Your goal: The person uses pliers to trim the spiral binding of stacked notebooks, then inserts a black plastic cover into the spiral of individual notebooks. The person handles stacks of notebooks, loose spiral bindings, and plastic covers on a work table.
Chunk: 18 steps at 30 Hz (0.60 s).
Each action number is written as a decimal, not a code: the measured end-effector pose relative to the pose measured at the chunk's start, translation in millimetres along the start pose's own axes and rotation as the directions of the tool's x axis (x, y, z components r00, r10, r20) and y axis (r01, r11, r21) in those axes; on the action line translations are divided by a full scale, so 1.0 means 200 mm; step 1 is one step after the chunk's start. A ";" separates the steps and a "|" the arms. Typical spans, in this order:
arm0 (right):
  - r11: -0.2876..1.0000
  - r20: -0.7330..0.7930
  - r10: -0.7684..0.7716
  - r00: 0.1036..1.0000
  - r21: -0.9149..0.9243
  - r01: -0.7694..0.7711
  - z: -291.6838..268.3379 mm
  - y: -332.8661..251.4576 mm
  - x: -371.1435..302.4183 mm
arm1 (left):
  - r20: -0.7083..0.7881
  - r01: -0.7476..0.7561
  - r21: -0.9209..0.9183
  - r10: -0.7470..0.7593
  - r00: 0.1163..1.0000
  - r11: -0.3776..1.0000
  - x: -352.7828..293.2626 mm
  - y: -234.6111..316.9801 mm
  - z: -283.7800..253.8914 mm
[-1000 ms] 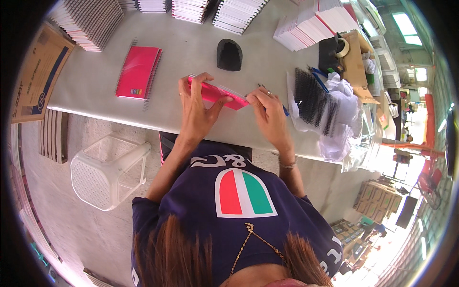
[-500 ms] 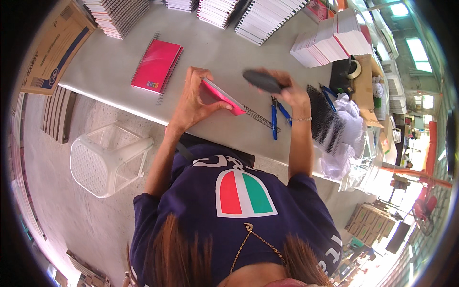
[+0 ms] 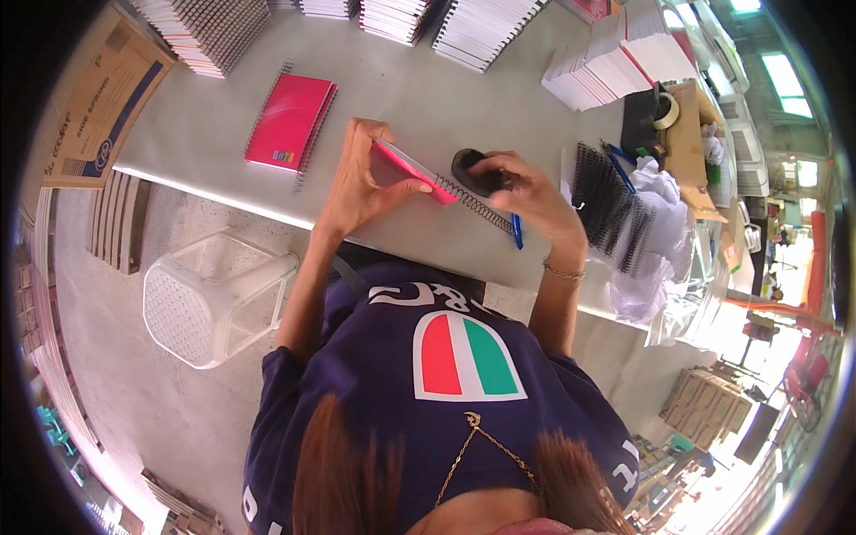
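Note:
My left hand (image 3: 355, 183) is closed on a pink notebook (image 3: 399, 162), holding it tilted up on edge between thumb and fingers. A dark spiral coil (image 3: 486, 212) runs out from the notebook's near right end. Pinched in my right hand (image 3: 539, 201) is a black oval object (image 3: 471, 171), whose exact kind I cannot make out. It is beside the coil, close to the notebook's edge; whether they touch is unclear. Just below my right hand shows a blue handle of the pliers (image 3: 517, 232); the rest is hidden. Another pink spiral notebook (image 3: 290, 120) lies flat to the left.
Stacks of spiral-bound notebooks (image 3: 486, 31) line the table's far side, with unbound stacks (image 3: 615, 62) at the right. Black coils (image 3: 611, 201), crumpled paper (image 3: 655, 214) and an open carton (image 3: 687, 152) lie right. A cardboard box (image 3: 107, 98) and white stool (image 3: 209, 294) are left.
My right hand has brought the black oval object down and left, closer to the coil. It now covers most of the pliers. My left hand keeps its hold on the notebook.

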State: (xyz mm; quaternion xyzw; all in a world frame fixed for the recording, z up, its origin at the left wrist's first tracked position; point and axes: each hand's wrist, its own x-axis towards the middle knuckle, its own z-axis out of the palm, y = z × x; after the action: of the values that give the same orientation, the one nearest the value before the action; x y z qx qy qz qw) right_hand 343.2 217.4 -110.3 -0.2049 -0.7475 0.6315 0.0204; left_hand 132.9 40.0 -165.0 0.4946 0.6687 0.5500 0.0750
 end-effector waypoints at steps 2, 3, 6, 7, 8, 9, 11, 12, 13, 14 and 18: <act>0.996 0.041 -0.062 0.997 0.064 0.060 -0.03 -0.06 -0.03 | 0.009 -0.031 0.010 0.031 0.999 0.999 0.01 -0.01 0.00; 0.996 0.028 -0.053 0.998 0.069 0.051 -0.03 -0.09 -0.04 | 0.013 -0.046 0.015 0.046 0.999 0.999 0.01 -0.01 -0.01; 0.985 0.071 -0.158 0.985 0.081 0.152 -0.07 0.01 0.02 | 0.047 0.026 -0.077 -0.023 0.999 0.997 0.00 -0.03 -0.01; 0.966 0.089 -0.208 0.974 0.172 0.191 0.02 -0.06 -0.01 | 0.039 0.016 -0.083 -0.012 0.999 0.996 0.00 -0.04 -0.01; 0.982 0.061 -0.169 0.984 0.101 0.162 0.03 -0.05 0.01 | 0.031 0.005 -0.090 -0.002 1.000 0.996 0.00 -0.06 0.00; 0.991 0.030 -0.132 0.991 0.029 0.131 0.02 -0.03 0.06 | 0.023 -0.007 -0.096 0.009 1.000 0.995 -0.01 -0.06 0.00; 0.979 0.046 -0.164 0.985 0.134 0.157 0.03 0.02 0.08 | 0.060 -0.021 -0.065 0.025 0.998 0.998 0.00 -0.06 -0.01; 0.991 -0.016 -0.131 0.991 0.002 0.131 0.01 0.02 0.10 | 0.079 -0.029 -0.049 0.033 0.996 0.998 0.01 -0.06 -0.01; 0.989 -0.081 -0.097 0.992 -0.121 0.087 0.02 -0.03 0.11 | 0.071 -0.013 -0.055 0.017 0.997 0.998 0.00 -0.06 -0.01; 0.970 -0.150 -0.073 0.986 -0.240 0.035 0.03 -0.06 0.12 | 0.062 0.002 -0.061 0.002 0.998 0.998 0.00 -0.06 -0.01; 0.982 -0.068 -0.013 0.998 -0.189 -0.001 0.03 -0.08 0.06 | 0.067 0.017 -0.090 -0.011 0.998 0.996 -0.01 -0.08 0.00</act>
State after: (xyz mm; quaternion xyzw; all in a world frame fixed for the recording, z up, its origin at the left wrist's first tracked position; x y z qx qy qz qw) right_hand 324.7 213.3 -99.3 -0.2253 -0.8036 0.5501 0.0286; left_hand 124.6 40.2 -179.7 0.5041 0.6437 0.5625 0.1232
